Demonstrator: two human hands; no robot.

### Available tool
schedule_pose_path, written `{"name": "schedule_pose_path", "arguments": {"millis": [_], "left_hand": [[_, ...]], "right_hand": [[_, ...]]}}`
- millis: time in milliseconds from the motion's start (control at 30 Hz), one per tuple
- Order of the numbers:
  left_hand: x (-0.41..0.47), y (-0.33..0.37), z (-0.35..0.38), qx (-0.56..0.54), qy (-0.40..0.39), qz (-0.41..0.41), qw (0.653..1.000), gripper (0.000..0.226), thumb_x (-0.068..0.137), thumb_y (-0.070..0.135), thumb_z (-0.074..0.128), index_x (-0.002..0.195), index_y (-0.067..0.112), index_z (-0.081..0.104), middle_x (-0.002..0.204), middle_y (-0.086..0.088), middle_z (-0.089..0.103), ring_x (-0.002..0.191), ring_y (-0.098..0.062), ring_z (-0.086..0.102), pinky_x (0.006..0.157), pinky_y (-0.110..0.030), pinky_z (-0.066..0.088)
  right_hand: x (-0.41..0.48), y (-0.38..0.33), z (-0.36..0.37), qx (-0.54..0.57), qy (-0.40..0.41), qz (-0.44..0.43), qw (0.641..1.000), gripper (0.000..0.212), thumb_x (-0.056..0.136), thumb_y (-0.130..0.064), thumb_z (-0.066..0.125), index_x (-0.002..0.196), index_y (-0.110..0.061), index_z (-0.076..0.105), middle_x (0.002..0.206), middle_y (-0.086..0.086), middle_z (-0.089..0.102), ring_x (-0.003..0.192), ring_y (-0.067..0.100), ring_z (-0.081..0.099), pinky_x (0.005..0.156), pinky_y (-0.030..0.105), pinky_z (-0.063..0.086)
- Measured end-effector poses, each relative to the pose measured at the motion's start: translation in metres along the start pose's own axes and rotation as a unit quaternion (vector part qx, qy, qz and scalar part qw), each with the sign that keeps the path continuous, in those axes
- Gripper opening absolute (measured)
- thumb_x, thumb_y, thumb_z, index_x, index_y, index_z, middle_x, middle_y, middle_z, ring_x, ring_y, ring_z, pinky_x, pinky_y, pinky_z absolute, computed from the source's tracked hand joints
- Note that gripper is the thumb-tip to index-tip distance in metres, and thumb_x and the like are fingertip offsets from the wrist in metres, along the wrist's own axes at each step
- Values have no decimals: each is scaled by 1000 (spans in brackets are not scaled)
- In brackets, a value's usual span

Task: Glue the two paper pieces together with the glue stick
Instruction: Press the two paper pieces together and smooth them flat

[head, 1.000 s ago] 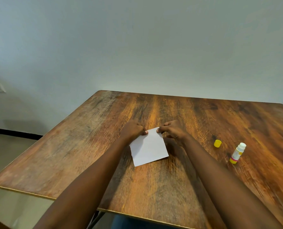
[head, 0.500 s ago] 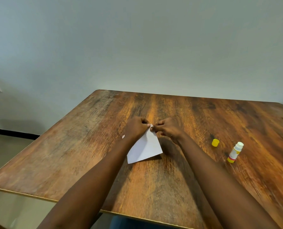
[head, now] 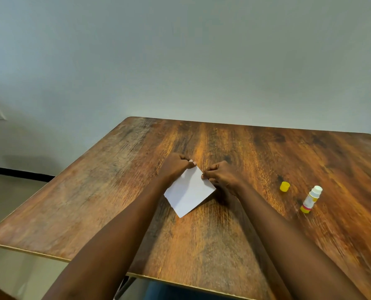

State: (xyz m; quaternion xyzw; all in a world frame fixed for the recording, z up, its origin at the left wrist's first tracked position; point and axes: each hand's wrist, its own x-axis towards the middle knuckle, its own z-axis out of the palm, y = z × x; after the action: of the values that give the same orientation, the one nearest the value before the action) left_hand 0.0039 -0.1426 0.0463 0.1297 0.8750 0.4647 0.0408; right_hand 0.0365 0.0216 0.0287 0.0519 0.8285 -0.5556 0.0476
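Pinching at the far corner, the left hand (head: 175, 167) has the paper (head: 190, 192) by its top point, fingers (head: 192, 163) curled tight on it. The right hand (head: 223, 176) nips the upper right edge just beside it, its fingers clamped on the sheet too. Half a second back the two hands were bunched together at one corner. Now they've spread apart again and the sheet has swung round, sitting like a diamond on the table (head: 93, 202) with its near corner pointing back at the person. Only one white shape shows, so I can't say whether both pieces are stacked there. My read is they're being lined up and pressed along the edge, which would be the joining step rather than the gluing. Off to the right, well apart from the hands, the glue stick (head: 311, 199) lies on its side, uncapped, with its yellow cap (head: 284, 186) resting separately nearby. Neither blocks the work. The risk, as I see it, is a piece sliding askew before the glue grabs.
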Motion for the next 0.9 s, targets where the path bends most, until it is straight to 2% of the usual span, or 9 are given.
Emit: {"name": "schedule_pose_path", "arguments": {"millis": [100,167,233,333,433,600,700,767,900], "left_hand": [[-1,1,0,9,1,1,1000,29,89,20,60,99,-5,70,99,-22,68,77,-23,54,66,-30,37],[1,0,1,3,26,-4,1000,27,90,20,60,100,-3,71,102,-20,69,82,-25,58,70,-32,40],[2,-1,2,-14,65,-10,998,25,88,18,61,97,-2,72,98,-18,70,80,-23,59,67,-31,41],[4,-5,0,-53,114,-28,992,21,87,15,62,90,-3,72,92,-17,70,72,-19,58,57,-24,38],[3,-7,-1,-87,125,-50,987,19,87,14,62,95,-1,71,89,-8,67,69,-12,57,56,-21,39],[4,-12,0,-133,150,-96,975,17,88,13,60,95,0,69,94,-12,66,85,-23,61,69,-30,46],[4,-15,-1,-152,160,-111,969,19,90,14,58,96,-1,67,92,-11,64,86,-24,59,74,-33,44],[4,-16,-1,-139,161,-103,972,19,91,14,56,98,0,67,95,-13,64,89,-24,59,74,-33,44],[3,-16,3,-23,143,-46,988,28,88,8,57,116,9,61,122,-11,61,109,-23,57,83,-28,45]], "right_hand": [[0,-2,2,-15,2,-5,1000,9,81,-8,66,84,0,70,86,7,67,76,12,62,60,21,50],[1,-2,3,-5,6,-12,1000,12,81,-9,66,86,2,71,89,13,68,74,13,61,64,25,48],[1,-2,2,2,11,-19,1000,12,81,-8,65,86,1,71,91,15,68,74,14,60,63,25,47],[2,-3,-2,12,16,-20,1000,9,81,-9,66,85,-4,72,85,5,68,74,13,61,56,19,47],[2,-1,-5,26,18,-23,999,5,81,-9,67,82,-8,72,84,2,68,74,13,61,57,21,46],[2,-2,-2,42,40,-28,998,11,82,-10,66,72,-11,71,74,0,68,66,11,60,60,25,44],[3,-1,-3,59,46,-27,997,11,83,-10,66,73,-7,70,73,0,69,61,5,65,63,26,45],[4,1,-1,73,51,-27,996,10,83,-9,66,76,-2,70,73,0,69,57,1,65,63,26,46],[6,0,2,53,64,-32,996,14,82,-9,67,85,5,70,71,-1,68,57,1,63,61,22,45]]}}
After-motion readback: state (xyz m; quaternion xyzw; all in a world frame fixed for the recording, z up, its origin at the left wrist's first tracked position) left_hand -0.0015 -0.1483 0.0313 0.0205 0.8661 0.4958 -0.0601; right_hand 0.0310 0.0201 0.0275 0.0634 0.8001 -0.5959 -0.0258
